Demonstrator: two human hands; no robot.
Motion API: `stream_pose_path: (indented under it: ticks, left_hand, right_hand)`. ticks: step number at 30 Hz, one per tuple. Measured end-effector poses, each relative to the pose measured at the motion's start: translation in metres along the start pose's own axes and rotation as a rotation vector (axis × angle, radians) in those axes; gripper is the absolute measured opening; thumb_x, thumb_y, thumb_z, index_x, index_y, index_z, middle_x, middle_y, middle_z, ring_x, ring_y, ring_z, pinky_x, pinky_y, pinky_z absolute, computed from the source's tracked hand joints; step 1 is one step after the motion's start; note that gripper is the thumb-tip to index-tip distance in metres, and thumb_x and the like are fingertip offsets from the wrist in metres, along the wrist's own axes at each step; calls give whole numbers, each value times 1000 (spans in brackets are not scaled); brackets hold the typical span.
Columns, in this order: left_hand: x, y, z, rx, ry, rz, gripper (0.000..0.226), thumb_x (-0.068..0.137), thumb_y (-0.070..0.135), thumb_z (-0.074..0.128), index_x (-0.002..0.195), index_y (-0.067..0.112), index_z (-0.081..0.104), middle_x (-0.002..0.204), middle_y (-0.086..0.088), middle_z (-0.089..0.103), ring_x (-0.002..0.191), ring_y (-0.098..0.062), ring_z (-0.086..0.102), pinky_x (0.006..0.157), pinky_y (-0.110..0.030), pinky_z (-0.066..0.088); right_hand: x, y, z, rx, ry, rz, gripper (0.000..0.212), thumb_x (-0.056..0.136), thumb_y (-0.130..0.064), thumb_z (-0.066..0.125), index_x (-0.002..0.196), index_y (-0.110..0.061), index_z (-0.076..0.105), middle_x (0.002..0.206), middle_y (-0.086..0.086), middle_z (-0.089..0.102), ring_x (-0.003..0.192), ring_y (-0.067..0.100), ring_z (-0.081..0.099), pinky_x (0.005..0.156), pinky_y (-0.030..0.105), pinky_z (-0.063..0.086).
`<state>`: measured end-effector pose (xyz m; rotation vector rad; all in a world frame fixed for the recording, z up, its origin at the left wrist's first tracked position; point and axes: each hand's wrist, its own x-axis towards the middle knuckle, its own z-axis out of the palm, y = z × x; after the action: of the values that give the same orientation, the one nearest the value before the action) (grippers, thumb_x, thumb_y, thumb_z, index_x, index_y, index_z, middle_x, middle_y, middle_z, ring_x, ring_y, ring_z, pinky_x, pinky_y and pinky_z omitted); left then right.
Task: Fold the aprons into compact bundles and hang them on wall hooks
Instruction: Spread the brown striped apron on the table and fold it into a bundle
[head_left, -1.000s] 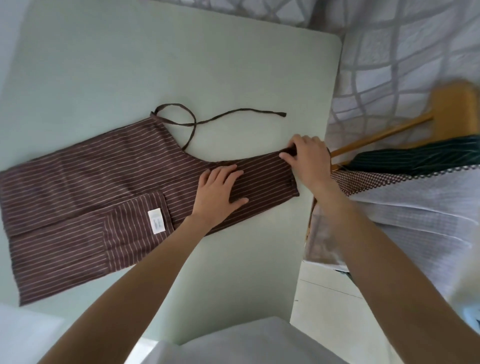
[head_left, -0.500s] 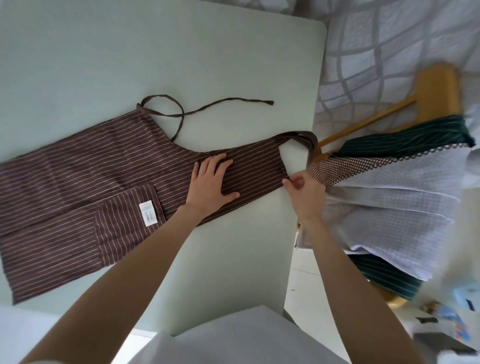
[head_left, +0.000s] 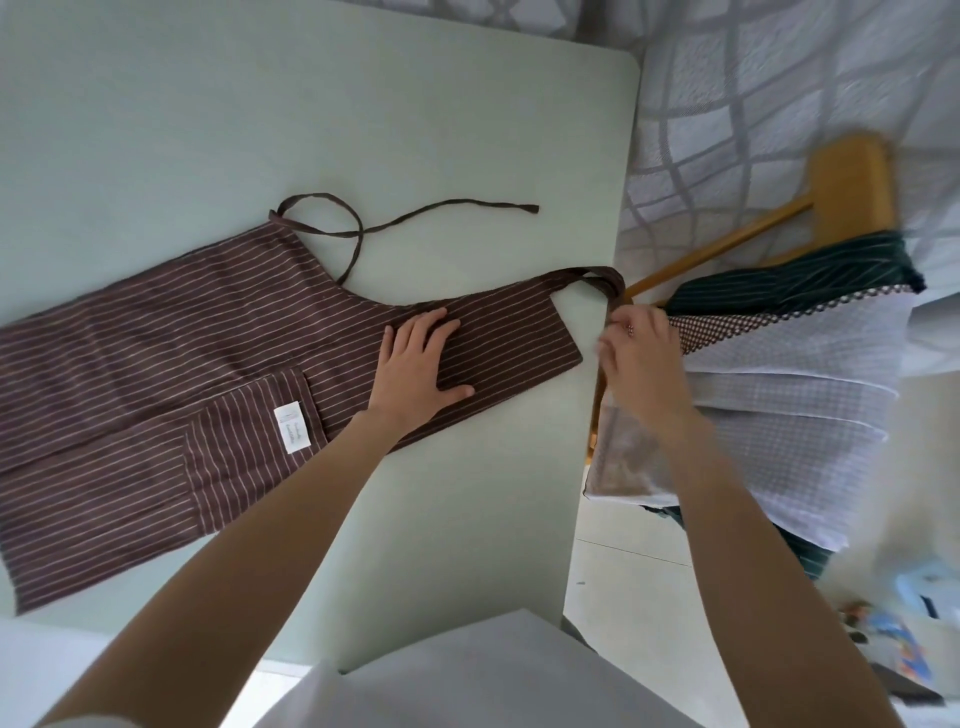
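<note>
Now lifted off the apron's near right corner: right hand (head_left: 636, 358), curling at neck loop (head_left: 597, 278), grip unclear. Pressing flat, fingers spread, on one brown striped apron (head_left: 156, 374): left hand (head_left: 418, 379).

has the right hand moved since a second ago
Yes. The right hand has come off the brown apron's bib corner and now hangs past the table edge, toward the person, by the neck strap.

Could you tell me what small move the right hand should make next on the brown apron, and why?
Probably bring the neck loop back over the bib. The apron lies flat on the table with the left hand pressing the bib, but the loop hangs past the table edge at the right hand. Whether those fingers grip it is unclear.
</note>
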<state>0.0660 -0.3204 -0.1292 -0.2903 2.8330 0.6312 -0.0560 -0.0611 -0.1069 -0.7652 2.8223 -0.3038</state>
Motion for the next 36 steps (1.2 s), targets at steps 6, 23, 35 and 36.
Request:
stream_pose_path:
  ticks: [6, 23, 35, 36]
  left_hand:
    - [-19, 12, 2, -94, -3, 49, 76, 83, 49, 61, 146, 24, 26, 156, 2, 16, 145, -17, 8, 117, -44, 7]
    - [-255, -159, -14, -51, 165, -461, 55, 83, 46, 64, 132, 25, 49, 140, 5, 44, 129, -21, 38, 105, -44, 33]
    - [-319, -177, -31, 8, 303, -491, 13, 87, 17, 64, 96, 16, 73, 85, -3, 73, 67, -24, 68, 64, -31, 55]
    - [-325, -173, -29, 6, 291, -504, 14, 89, 19, 62, 98, 17, 73, 85, -3, 73, 67, -23, 68, 64, -31, 55]
  right_hand:
    - [-1, -42, -10, 88, 68, -212, 20, 84, -5, 61, 103, -9, 62, 115, 13, 56, 108, 28, 52, 94, 37, 44]
    - [-45, -263, 81, -79, -157, -848, 26, 71, 2, 70, 93, -7, 61, 89, 9, 61, 75, 25, 58, 62, 34, 49]
    - [-93, -224, 84, -224, -120, -806, 34, 73, 4, 66, 106, -3, 62, 113, 16, 60, 100, 34, 59, 72, 41, 53]
    - [-95, -220, 83, -220, -127, -798, 38, 72, 6, 66, 109, -4, 61, 114, 16, 60, 100, 33, 59, 72, 41, 53]
